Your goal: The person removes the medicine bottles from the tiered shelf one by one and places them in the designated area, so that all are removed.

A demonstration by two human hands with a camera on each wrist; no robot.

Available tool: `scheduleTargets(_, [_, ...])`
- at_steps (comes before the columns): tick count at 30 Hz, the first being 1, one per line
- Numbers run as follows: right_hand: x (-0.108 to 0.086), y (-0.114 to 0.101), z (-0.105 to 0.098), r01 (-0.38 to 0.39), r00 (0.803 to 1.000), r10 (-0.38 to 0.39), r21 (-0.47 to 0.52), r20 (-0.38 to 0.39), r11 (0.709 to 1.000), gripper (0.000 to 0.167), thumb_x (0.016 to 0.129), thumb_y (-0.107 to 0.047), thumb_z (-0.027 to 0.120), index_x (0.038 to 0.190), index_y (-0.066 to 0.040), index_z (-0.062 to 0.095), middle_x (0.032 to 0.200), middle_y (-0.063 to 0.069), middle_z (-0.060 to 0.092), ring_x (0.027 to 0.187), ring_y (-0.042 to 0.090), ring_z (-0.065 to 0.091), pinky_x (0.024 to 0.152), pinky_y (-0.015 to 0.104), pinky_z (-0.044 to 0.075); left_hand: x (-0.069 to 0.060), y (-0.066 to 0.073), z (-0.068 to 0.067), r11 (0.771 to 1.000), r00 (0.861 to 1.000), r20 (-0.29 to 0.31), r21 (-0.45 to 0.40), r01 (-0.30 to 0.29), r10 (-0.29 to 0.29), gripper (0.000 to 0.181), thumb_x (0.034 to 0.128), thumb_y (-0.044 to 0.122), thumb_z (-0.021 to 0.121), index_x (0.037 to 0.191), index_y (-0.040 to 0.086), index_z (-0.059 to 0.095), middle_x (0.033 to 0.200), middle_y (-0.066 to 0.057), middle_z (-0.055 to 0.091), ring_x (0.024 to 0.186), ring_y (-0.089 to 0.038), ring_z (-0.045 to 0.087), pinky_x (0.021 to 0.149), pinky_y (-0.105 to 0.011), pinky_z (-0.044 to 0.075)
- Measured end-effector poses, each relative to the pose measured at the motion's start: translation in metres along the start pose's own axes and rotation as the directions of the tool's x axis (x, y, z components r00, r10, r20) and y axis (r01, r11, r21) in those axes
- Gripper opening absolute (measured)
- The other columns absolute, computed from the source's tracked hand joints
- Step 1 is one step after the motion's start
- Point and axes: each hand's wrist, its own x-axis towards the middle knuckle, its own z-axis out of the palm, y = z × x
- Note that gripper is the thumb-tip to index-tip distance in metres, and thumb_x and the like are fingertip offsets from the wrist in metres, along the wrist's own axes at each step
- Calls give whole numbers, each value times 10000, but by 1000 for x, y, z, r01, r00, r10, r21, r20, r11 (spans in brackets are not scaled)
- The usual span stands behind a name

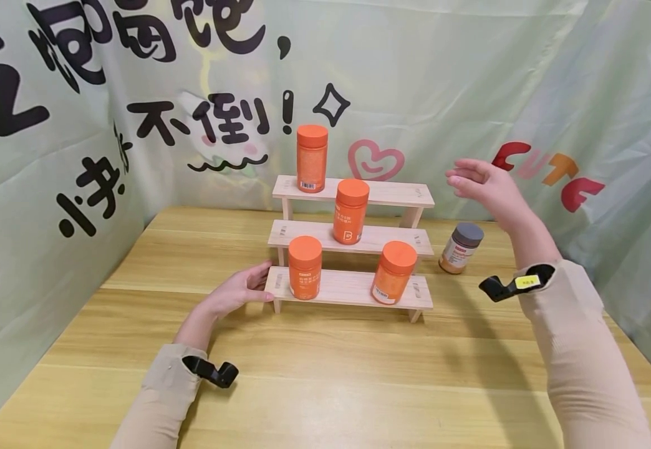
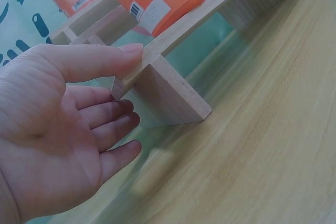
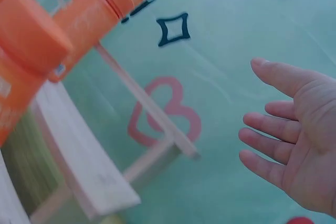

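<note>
A three-tier wooden display stand (image 1: 348, 279) bears several orange bottles with orange lids. One bottle (image 1: 311, 159) is on the top tier, another (image 1: 350, 212) on the middle tier. On the bottom tier stand a left bottle (image 1: 305, 268) and a right bottle (image 1: 395, 273). My left hand (image 1: 242, 291) pinches the left end of the bottom tier; in the left wrist view the thumb (image 2: 107, 61) lies on top and the index finger is lower, at the board's edge. My right hand (image 1: 485, 187) hovers with nothing in it, right of the stand, fingers extended in the right wrist view.
A small bottle with a grey lid (image 1: 461, 248) stands on the wooden table (image 1: 325, 380), right of the stand and below my right hand. A pale green printed curtain (image 1: 443, 81) hangs behind and along the sides.
</note>
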Motion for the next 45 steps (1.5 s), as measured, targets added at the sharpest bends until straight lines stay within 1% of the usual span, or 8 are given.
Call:
scheduleTargets(4, [9,-16,9,26,999,-26,15,25,1000,647,901,-358,587,1430,-81,338,1354,136,476,1095,97,538,884,172,455,0,0,0,1000,1000,2,2,2,-2,845,846,38,639,1427,-126,47,1483,-295,116,1360,-405,150,1104,-481,144])
scheduleTargets(11, [26,-44,28,66,996,-73,135,46,989,627,898,-298,606,1424,-72,350,1356,143,470,1171,159,496,893,194,459,0,1,0,1000,1000,4,-5,6,-6,856,846,52,648,1430,-121,45,1484,-294,116,1361,-403,149,1105,-478,141])
scheduleTargets(19, [47,-75,57,67,995,-80,185,59,980,624,900,-266,604,1424,-46,346,1357,162,460,1189,207,475,1007,394,390,0,-1,1,1000,1000,8,-7,1,-1,846,839,21,634,1424,-131,42,1480,-299,126,1359,-405,151,1103,-484,145])
scheduleTargets(29, [70,-107,89,32,994,-51,195,93,980,650,878,-259,635,1426,-65,345,1343,127,480,1133,237,509,968,364,422,1,-1,0,1000,1000,5,-23,4,-4,848,836,15,630,1429,-121,40,1481,-295,134,1361,-397,155,1104,-479,146])
scheduleTargets(32, [74,-113,99,9,993,-30,176,117,984,662,876,-290,635,1434,-97,336,1345,87,486,1142,231,497,929,376,438,1,-1,1,1000,1000,10,-23,7,-7,849,839,23,630,1430,-119,37,1481,-295,133,1361,-398,155,1103,-478,150])
scheduleTargets(36, [80,-121,112,-37,989,13,158,150,987,694,870,-334,636,1451,-146,305,1365,31,464,1192,201,457,937,429,414,1,0,2,1000,1000,2,-24,7,-7,844,836,18,626,1431,-118,44,1479,-295,142,1361,-398,159,1104,-476,153])
scheduleTargets(40, [86,-126,126,-13,989,-7,134,150,991,706,867,-313,644,1449,-114,297,1367,54,458,1214,200,449,979,385,408,1,0,3,1000,1000,-10,-29,10,-11,839,829,4,625,1432,-117,54,1475,-295,161,1358,-396,171,1103,-475,160])
scheduleTargets(45, [93,-129,142,-5,989,-21,170,149,985,691,856,-266,665,1430,-90,323,1351,75,460,1182,205,465,968,339,420,1,-1,3,999,1000,-16,-36,22,-23,834,828,0,629,1431,-119,66,1465,-300,187,1352,-396,190,1100,-471,175])
